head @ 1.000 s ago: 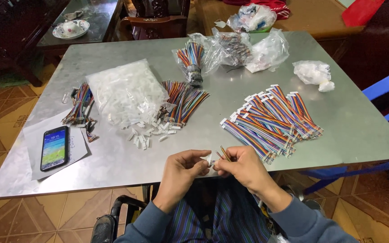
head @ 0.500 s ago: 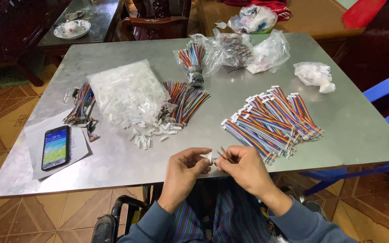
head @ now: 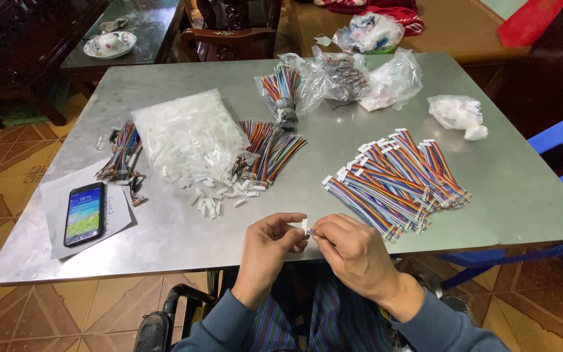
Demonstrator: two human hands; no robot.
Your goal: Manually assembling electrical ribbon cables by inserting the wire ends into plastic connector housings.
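Surface: grey metal tabletop on a tiled floor, with supplies spread in reach of the seated person.
Left hand: the left hand pinches a small white plastic connector housing between thumb and fingertips, just past the table's near edge, so its opening faces the other hand.
Right hand: the right hand has its fingers closed on the end of a thin multicoloured ribbon wire, its tip touching the housing.
Finished side: fanned pile of rainbow ribbon cables with white ends, right of the hands.
Stock: clear bag of white housings spilling loose pieces, beside a bundle of bare-ended rainbow wires.
Aside: black smartphone on a paper sheet, well apart at the left.
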